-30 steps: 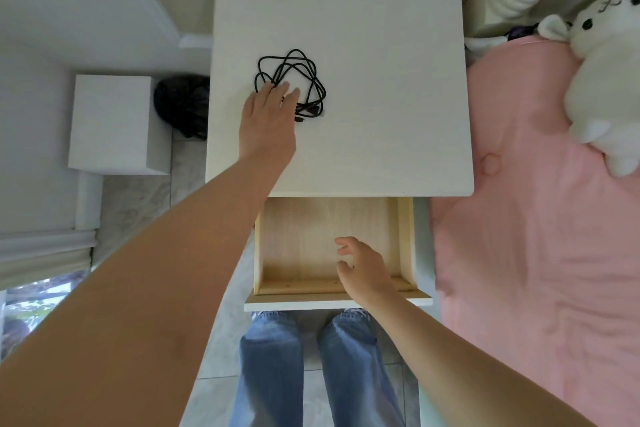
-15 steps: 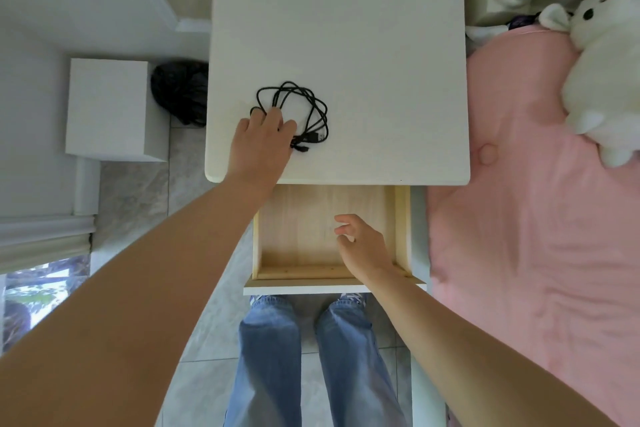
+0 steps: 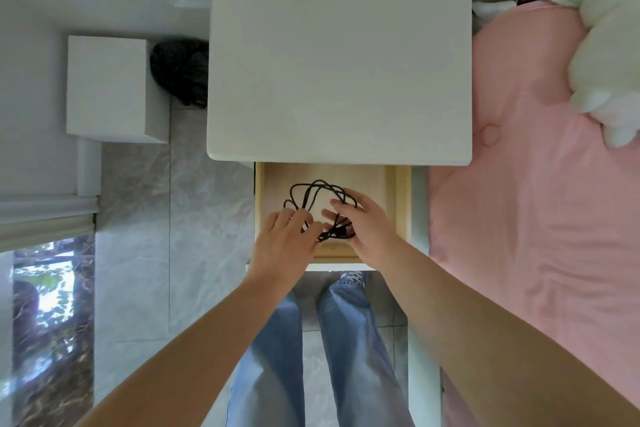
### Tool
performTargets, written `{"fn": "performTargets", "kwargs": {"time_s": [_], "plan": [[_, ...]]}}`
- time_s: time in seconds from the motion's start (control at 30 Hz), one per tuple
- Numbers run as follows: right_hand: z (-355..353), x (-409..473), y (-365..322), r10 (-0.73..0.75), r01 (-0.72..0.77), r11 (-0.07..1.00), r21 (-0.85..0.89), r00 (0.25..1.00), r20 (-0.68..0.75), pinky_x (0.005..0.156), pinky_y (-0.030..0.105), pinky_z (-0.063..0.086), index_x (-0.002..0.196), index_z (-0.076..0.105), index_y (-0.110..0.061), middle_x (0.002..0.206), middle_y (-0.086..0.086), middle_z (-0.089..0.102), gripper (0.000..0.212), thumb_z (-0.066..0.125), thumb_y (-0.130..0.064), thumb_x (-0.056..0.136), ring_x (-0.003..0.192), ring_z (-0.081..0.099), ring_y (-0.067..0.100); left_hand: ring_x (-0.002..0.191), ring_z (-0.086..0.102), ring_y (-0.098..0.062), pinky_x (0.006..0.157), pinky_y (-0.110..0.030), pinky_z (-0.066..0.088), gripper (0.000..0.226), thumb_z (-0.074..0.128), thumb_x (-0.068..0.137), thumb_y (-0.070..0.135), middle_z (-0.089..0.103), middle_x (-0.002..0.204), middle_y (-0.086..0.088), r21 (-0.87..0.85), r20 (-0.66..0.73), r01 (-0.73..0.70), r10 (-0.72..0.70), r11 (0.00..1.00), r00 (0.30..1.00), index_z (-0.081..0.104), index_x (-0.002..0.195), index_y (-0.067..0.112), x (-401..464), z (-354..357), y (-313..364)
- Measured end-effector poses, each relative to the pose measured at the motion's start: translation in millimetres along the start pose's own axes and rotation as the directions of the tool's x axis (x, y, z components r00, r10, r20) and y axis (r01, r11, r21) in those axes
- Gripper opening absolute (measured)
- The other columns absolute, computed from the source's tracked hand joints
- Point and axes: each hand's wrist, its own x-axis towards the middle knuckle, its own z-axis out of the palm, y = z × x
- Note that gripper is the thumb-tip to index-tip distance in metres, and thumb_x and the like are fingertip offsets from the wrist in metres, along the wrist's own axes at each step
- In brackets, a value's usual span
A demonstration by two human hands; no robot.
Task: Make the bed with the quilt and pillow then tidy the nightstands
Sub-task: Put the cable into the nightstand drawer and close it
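Nearest the camera: jeans legs on the tiled floor, with both forearms reaching forward over them.

Open drawer of the nightstand is pulled out toward the person. Both hands are inside it. Left hand has its fingers curled into the black cable, pinching the strands near the bundle's lower end. Right hand cups the cable from the other side; its fingers look bent around the strands, though the contact itself is hidden behind the hand. Loose loops of cable fan out beyond the fingertips, over the drawer's wooden bottom; whether they touch it I cannot tell.

Step in hand, as I judge it: stowing the cable in the drawer, part of tidying the nightstand. Next move calls for letting go with every loop inside the drawer walls, then pushing the drawer closed without catching a strand.

Farther out: pink quilt on the right and a white plush toy, cut off by the frame edge. A white box and a dark bag-like shape sit left of the nightstand; what the latter is I cannot make out. No pillow can be identified.
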Motion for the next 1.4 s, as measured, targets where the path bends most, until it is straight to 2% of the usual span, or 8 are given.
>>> {"fn": "performTargets", "kwargs": {"time_s": [0.2,0.3,0.4,0.5,0.7,0.9,1.23,1.4], "plan": [[-19.0,3.8,19.5,-0.034,0.029,0.994,-0.11,0.998,-0.047,0.076,0.042,0.059,0.124,0.058,-0.009,0.11,0.02,0.068,0.034,0.051,0.007,0.095,0.092,0.07,0.033,0.131,0.036,-0.015,0.095,-0.022,0.04,0.045,0.066,0.084,0.017,0.017,0.16,0.004,-0.423,0.17,0.421,-0.386,0.802,0.907,0.054,0.125,0.028,-26.5,3.7,38.0],[-23.5,11.4,24.8,-0.029,0.024,0.996,-0.082,0.998,-0.063,0.071,0.039,0.058,0.122,0.06,-0.011,0.106,0.018,0.068,0.035,0.048,0.008,0.096,0.091,0.07,0.033,0.143,0.027,-0.016,0.098,-0.025,0.042,0.06,0.063,0.088,0.018,0.008,0.162,0.006,-0.688,0.281,0.674,-0.757,0.27,0.59,0.038,0.142,0.027,-8.7,-1.4,47.9],[-25.1,18.3,25.5,-0.043,0.041,0.998,-0.052,0.998,-0.036,0.074,0.04,0.057,0.12,0.062,-0.012,0.108,0.018,0.07,0.034,0.05,0.007,0.095,0.094,0.07,0.034,0.134,0.039,-0.025,0.103,-0.037,0.038,0.072,0.065,0.088,0.031,0.03,0.154,-0.002,-0.565,0.695,0.745,-0.691,-0.356,0.197,0.027,0.149,0.027,19.3,6.5,37.9],[-23.9,29.1,23.7,-0.067,0.067,0.997,-0.047,0.998,0.011,0.081,0.044,0.057,0.121,0.063,-0.013,0.109,0.018,0.069,0.035,0.051,0.007,0.094,0.097,0.07,0.033,0.109,0.059,-0.025,0.086,-0.038,0.056,0.068,0.067,0.088,0.024,0.048,0.137,-0.01,-0.447,0.863,0.655,-0.486,-0.609,0.137,0.032,0.146,0.029,36.3,25.7,25.0],[-27.4,51.7,20.1,-0.083,0.07,0.933,-0.354,0.996,-0.023,0.077,0.037,0.055,0.116,0.066,-0.025,0.112,0.011,0.071,0.044,0.057,0.008,0.088,0.095,0.07,0.026,0.081,0.068,-0.02,0.067,-0.034,0.059,0.041,0.068,0.088,0.01,0.067,0.096,-0.009,-0.492,0.823,0.724,-0.531,-0.484,0.204,0.054,0.124,0.024,49.7,52.5,1.9],[-28.1,78.6,15.0,-0.013,-0.033,0.885,-0.464,0.995,-0.095,0.097,0.043,0.049,0.126,0.059,-0.019,0.119,0.008,0.063,0.049,0.044,0.011,0.091,0.096,0.061,0.022,0.099,0.063,-0.024,0.09,-0.043,0.055,0.053,0.06,0.088,0.012,0.063,0.11,-0.006,-0.437,0.819,0.843,-0.527,-0.313,0.229,0.045,0.137,0.029,56.3,75.5,-14.6],[-30.9,87.8,15.3,0.092,-0.143,0.824,-0.549,0.988,-0.12,0.11,0.033,0.036,0.141,0.046,-0.028,0.14,-0.008,0.046,0.059,0.048,0.004,0.091,0.129,0.044,0.018,0.11,0.055,-0.021,0.079,-0.024,0.038,0.053,0.052,0.096,0.017,0.042,0.149,-0.003,-0.406,0.805,0.886,-0.547,-0.223,0.231,0.038,0.146,0.024,74.2,82.2,-24.5],[-37.3,61.4,35.6,0.057,-0.138,0.827,-0.545,0.985,-0.163,0.096,0.038,0.049,0.132,0.053,-0.027,0.132,-0.006,0.057,0.05,0.044,0.002,0.091,0.099,0.057,0.011,0.073,0.047,-0.021,0.071,-0.037,0.041,0.027,0.046,0.096,0.017,0.049,0.074,-0.001,-0.372,0.801,0.912,-0.556,-0.173,0.221,0.053,0.071,0.025,65.0,70.8,-16.4]]}}
